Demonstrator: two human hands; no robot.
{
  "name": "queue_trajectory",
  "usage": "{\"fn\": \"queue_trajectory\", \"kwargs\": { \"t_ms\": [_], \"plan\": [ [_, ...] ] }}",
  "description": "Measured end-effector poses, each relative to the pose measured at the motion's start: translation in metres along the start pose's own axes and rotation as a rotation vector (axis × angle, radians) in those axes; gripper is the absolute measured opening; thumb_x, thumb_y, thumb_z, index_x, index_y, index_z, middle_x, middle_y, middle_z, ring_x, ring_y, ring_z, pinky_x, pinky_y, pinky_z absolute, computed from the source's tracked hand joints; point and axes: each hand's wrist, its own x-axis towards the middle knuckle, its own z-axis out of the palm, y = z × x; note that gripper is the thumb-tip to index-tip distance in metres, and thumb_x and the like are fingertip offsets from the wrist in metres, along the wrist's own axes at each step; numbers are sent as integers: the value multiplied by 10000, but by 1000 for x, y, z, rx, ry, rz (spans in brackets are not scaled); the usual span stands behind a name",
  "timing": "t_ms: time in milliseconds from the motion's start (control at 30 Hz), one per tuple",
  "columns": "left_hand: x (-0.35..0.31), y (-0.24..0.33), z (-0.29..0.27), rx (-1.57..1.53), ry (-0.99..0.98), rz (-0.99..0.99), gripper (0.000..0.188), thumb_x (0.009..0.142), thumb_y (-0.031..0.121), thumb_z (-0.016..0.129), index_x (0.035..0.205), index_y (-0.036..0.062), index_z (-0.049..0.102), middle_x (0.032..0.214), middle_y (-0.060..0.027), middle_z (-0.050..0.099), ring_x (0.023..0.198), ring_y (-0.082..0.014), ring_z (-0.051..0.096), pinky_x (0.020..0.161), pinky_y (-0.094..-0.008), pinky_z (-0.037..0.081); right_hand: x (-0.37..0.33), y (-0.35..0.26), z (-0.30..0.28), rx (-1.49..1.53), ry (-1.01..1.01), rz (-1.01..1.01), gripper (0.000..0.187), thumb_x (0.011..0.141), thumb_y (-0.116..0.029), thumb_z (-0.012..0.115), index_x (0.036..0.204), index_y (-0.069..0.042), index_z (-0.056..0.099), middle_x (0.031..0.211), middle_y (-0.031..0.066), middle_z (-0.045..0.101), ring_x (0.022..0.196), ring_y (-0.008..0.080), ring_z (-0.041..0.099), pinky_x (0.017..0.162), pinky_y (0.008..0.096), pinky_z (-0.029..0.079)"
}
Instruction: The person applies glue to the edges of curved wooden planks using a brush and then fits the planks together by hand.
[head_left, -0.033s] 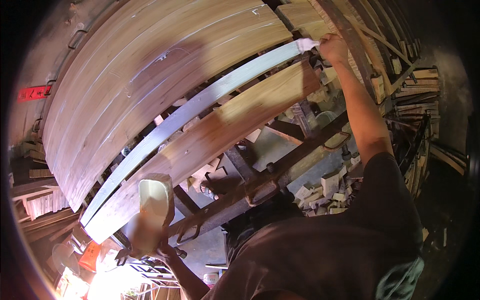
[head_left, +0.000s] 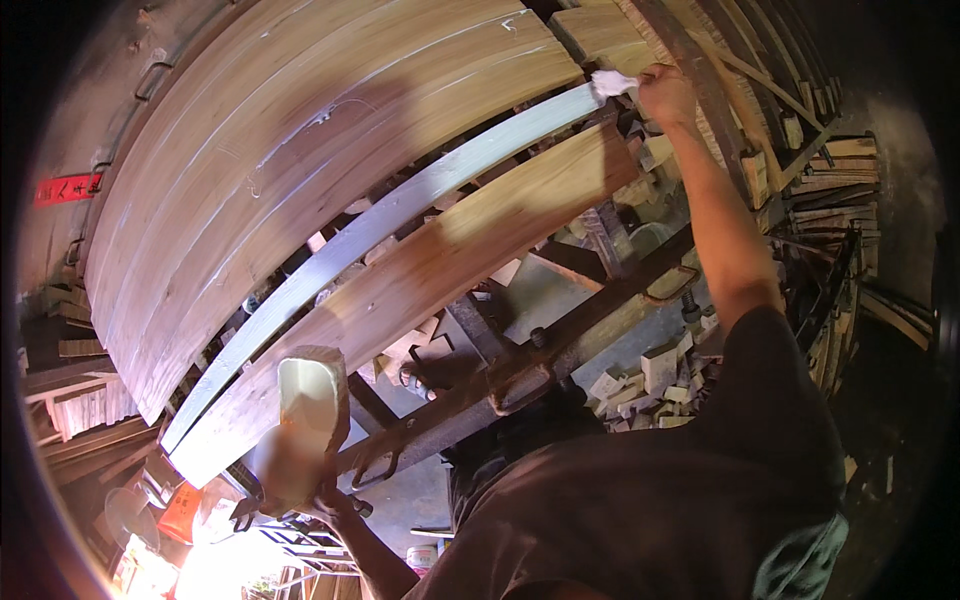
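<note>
My right hand is closed round a brush with white-coated bristles. Those bristles are at the far right end of a narrow wooden strip, whose upper face is coated whitish. Low on the left, my left hand grips an open, light-coloured container with white inside; its lower part is blurred. Beyond the strip lies a wide panel of boards with white lines along the joints. On the near side, a bare wooden board runs alongside the strip.
A rusty metal clamp frame with hooked handles crosses between me and the boards. Wood offcuts are heaped below at the right. Stacked lumber stands at the far right, and a bright light glares at the lower left.
The brush has shifted slightly up at the strip's far end, and its bristles show more plainly. My left hand and the container stay in place.
</note>
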Motion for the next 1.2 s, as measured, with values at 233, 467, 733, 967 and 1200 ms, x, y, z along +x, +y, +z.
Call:
{"fn": "queue_trajectory", "kwargs": {
  "t_ms": [233,467,733,967,1200],
  "plan": [
    [2,27,40,-51,-35,21,653,718,344,841,1182,-44,597,1076,-130,655,924,-256,641,811,-364,541,-167,-191,79,322,-275,-461,174,739,-69,696,913,-55,686,810,114,702,791,280,687,715,405,547],
    [36,44,75,-188,-72,65,639,727,351,837,1173,-42,604,1064,-125,661,907,-255,646,797,-362,547,-201,-254,86,597,-546,-396,99,795,-113,638,793,-45,710,793,192,691,795,332,689,732,444,543],
    [24,28,73,-433,-66,-11,623,737,358,832,1163,-40,613,1050,-121,668,888,-253,652,779,-359,555,9,3,26,206,-42,-47,159,828,-186,668,923,-90,753,843,119,722,796,253,697,717,371,534],
    [17,35,73,-256,-88,-26,600,755,332,799,1177,-35,583,1062,-113,642,876,-254,639,767,-384,548,28,27,2,302,-132,-2,230,822,-272,685,926,-74,739,846,153,714,825,287,694,751,371,541],
    [17,37,73,19,-56,129,557,762,318,786,1148,-33,593,1041,-104,641,864,-242,631,744,-386,543,24,88,4,125,-136,24,198,792,-245,719,887,-72,734,896,146,713,860,280,697,747,363,536]
  ]
}}
